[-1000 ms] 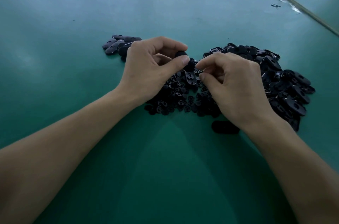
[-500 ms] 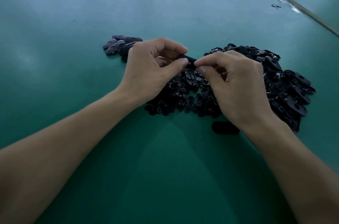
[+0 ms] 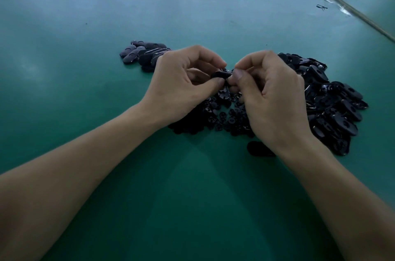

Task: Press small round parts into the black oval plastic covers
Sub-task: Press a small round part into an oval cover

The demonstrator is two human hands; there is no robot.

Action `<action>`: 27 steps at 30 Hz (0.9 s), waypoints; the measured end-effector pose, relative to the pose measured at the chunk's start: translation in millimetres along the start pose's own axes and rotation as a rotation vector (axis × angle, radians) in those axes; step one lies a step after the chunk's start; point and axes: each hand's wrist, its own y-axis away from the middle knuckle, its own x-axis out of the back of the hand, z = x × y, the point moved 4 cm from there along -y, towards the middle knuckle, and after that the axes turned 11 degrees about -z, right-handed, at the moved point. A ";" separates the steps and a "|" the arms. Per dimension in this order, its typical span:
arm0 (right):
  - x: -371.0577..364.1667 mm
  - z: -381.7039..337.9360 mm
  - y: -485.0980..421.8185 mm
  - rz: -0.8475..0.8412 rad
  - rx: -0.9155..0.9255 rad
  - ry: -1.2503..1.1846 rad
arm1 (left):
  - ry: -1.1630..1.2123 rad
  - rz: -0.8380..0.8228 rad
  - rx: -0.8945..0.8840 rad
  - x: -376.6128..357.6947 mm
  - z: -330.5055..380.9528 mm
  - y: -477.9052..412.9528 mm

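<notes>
The left hand (image 3: pixel 183 81) and right hand (image 3: pixel 271 94) both pinch one black oval plastic cover (image 3: pixel 221 74) above the matte green tabletop (image 3: pixel 192 196). Beneath them lie small round black parts (image 3: pixel 224 115); loose covers (image 3: pixel 333 107) are heaped right of the right hand.

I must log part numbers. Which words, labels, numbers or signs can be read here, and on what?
None can be read. The black oval covers, the small round parts and the green table show no legible print; any moulded marks are too small to tell.
</notes>
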 end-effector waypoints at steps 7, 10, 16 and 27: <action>1.8 -0.6 -0.6 0.014 0.013 0.060 | 0.018 0.049 0.046 3.7 -3.8 -0.6; 1.6 -0.8 -1.4 0.003 0.022 0.111 | 0.019 0.036 0.040 2.7 -2.3 -0.8; 1.6 -1.9 -0.4 -0.017 0.030 0.090 | 0.013 0.023 0.044 2.6 -1.8 -1.0; 2.5 -0.7 0.2 0.015 0.042 0.102 | 0.013 0.028 0.039 3.3 -3.0 -1.0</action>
